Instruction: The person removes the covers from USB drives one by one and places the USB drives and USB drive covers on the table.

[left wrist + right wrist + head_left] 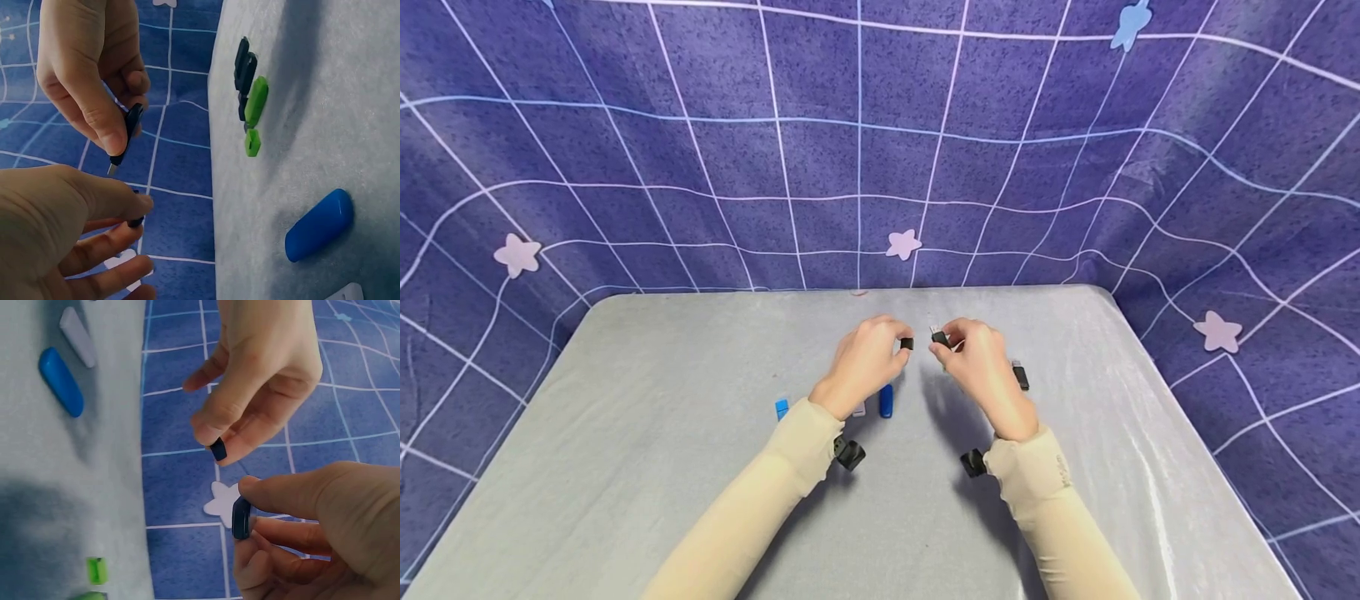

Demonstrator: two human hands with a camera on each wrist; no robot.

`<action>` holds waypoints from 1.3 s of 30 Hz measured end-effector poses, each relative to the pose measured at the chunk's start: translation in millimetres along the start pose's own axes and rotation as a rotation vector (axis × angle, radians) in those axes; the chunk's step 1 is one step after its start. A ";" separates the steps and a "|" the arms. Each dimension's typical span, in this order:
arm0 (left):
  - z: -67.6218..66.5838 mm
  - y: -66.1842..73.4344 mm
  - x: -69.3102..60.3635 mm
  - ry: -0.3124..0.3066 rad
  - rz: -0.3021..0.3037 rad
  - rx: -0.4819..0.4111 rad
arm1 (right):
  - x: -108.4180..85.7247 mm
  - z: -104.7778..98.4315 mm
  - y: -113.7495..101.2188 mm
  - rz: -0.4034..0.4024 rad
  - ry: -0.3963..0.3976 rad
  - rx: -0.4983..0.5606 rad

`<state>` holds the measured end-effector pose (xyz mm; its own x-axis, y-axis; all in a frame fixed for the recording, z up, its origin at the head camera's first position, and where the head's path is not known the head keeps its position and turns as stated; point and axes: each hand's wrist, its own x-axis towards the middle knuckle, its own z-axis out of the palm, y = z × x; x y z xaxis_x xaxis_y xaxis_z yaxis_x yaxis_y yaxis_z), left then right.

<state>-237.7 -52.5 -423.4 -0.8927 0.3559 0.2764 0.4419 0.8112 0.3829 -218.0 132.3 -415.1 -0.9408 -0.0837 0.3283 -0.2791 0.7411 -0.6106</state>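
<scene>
Between thumb and fingers, my left hand (867, 354) pinches a small black cap (907, 343), seen also as a dark cap (218, 449) in the right wrist view. My right hand (983, 360) holds a black USB flash drive (940, 338) whose metal plug is bare. That plug points toward the left hand in the left wrist view, where the drive (128, 132) and the cap (135, 221) are a short gap apart. Both hands are raised above the table. Fingers cover part of the cap and of the drive.
On the grey-covered table (662, 433) lie a blue drive (886, 402), a pale drive (77, 336) and a light-blue piece (782, 408). To the right are dark drives (247, 74), a green drive (256, 103) and a green cap (252, 143). A purple gridded curtain (820, 158) hangs behind.
</scene>
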 end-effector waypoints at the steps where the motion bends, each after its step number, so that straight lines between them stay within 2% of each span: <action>1: 1.8 -0.3 1.6 -0.007 -0.005 0.006 | 0.1 2.0 1.4 0.005 -0.004 0.003; 8: 15.1 -2.3 7.5 -0.089 -0.019 0.059 | -4.1 16.8 13.1 0.042 -0.044 0.006; 24: 34.5 -2.8 13.2 -0.180 -0.076 0.092 | -8.2 26.8 26.5 0.097 -0.070 -0.023; 34: 41.4 -2.2 19.0 -0.192 -0.108 0.076 | -7.7 29.6 32.4 0.149 -0.053 -0.018; 39: 43.4 -1.1 22.3 -0.204 -0.105 0.059 | -9.5 30.6 32.4 0.195 -0.054 0.000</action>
<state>-261.8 -25.3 -455.9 -0.9354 0.3498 0.0512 0.3452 0.8724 0.3460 -224.0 136.7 -460.1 -0.9860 0.0254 0.1650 -0.0910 0.7469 -0.6587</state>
